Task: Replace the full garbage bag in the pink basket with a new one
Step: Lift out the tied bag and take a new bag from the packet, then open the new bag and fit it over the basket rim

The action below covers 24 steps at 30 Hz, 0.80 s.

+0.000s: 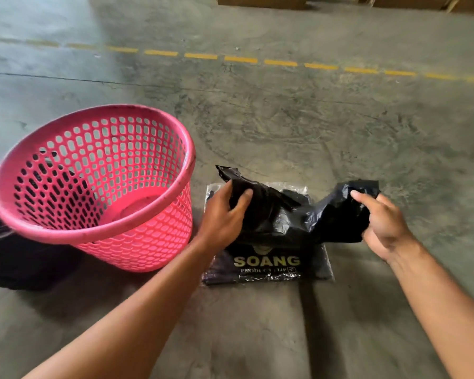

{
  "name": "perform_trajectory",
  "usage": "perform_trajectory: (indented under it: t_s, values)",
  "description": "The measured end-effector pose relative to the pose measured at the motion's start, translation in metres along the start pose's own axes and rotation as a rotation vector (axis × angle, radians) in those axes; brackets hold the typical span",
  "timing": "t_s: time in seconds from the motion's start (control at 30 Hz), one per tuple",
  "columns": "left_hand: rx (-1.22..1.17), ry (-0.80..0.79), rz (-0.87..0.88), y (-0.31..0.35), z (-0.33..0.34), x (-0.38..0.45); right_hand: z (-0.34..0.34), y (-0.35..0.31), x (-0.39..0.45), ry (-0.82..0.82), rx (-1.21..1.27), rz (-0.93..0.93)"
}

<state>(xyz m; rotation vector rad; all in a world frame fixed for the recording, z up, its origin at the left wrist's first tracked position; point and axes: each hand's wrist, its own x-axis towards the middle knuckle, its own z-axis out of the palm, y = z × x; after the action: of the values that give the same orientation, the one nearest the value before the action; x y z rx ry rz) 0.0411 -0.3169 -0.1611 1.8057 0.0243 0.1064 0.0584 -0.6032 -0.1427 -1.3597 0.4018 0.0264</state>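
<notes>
Your left hand (225, 214) and right hand (381, 222) each pinch an end of the crumpled new black bag (293, 214), fingers closed on the plastic — it hangs just above the printed bag packet (268, 265) on the concrete floor (285, 119). The pink basket (93, 187) stands unlined at your left, the full black bag (25, 258) slumped beside it.

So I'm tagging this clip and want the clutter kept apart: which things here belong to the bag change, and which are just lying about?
Belongs to the job:
- empty pink plastic lattice basket
- crumpled new black plastic bag, held in the grip of the left hand and right hand
- clear packet of black bags
- dark bag behind the basket

Just lying about:
- brown boards at the far edge
</notes>
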Motion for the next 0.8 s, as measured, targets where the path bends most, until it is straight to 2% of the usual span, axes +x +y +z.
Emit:
perform_trajectory:
  t_s: [0.1, 0.2, 0.27, 0.37, 0.47, 0.53, 0.57, 0.6, 0.67, 0.7, 0.73, 0.8]
  values:
    - [-0.307, -0.019, 0.012, 0.050, 0.005, 0.010, 0.035, -0.051, -0.024, -0.132, 0.268, 0.055]
    - [-0.521, -0.008, 0.039, 0.100, 0.005, 0.024, 0.083, -0.097, -0.048, -0.241, 0.310, 0.036]
    - [-0.583, -0.026, 0.115, 0.135, -0.002, 0.031, 0.118, -0.124, -0.062, -0.251, 0.312, 0.003]
    - [-0.572, 0.035, 0.277, 0.190, -0.024, 0.046, 0.175, -0.166, -0.083, -0.271, 0.313, -0.061]
    - [-0.485, 0.192, 0.448, 0.234, -0.068, 0.047, 0.228, -0.205, -0.104, -0.367, 0.359, -0.129]
    - [-0.420, 0.332, 0.443, 0.260, -0.093, 0.061, 0.261, -0.227, -0.117, -0.431, 0.405, -0.174]
    - [-0.384, 0.334, 0.437, 0.274, -0.104, 0.066, 0.278, -0.236, -0.124, -0.477, 0.418, -0.183]
    - [-0.311, 0.334, 0.504, 0.269, -0.116, 0.070, 0.293, -0.242, -0.130, -0.507, 0.425, -0.188]
    - [-0.386, 0.407, 0.516, 0.268, -0.146, 0.084, 0.323, -0.250, -0.141, -0.594, 0.422, -0.206]
    - [-0.377, 0.473, 0.502, 0.276, -0.164, 0.077, 0.337, -0.252, -0.145, -0.645, 0.420, -0.216]
    - [-0.302, 0.552, 0.566, 0.289, -0.179, 0.064, 0.350, -0.252, -0.149, -0.684, 0.425, -0.221]
    - [-0.372, 0.684, 0.582, 0.301, -0.211, 0.045, 0.375, -0.249, -0.157, -0.725, 0.437, -0.224]
